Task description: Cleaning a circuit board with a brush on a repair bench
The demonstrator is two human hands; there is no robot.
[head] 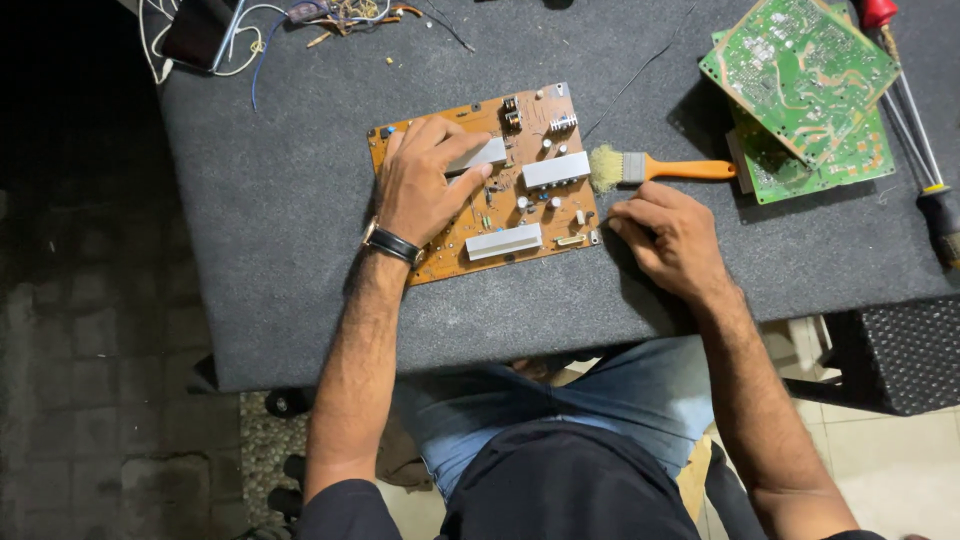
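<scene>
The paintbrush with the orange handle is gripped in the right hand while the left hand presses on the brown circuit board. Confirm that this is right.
Not quite. The head view shows the paintbrush lying free on the grey mat, just above the right hand, which holds nothing. The left hand does press on the brown circuit board.

Left hand (425, 180) flat, right hand (668, 238) curled.

I read this as a small electronics repair workshop. The evidence: a worktable covered in grey felt matting (280, 200), an orange circuit board (520, 200) laid flat on it, green circuit boards (800, 70) stacked at the far corner, screwdrivers (920, 130) alongside, an orange-handled brush (650, 167), and loose wire offcuts (250, 30).
</scene>
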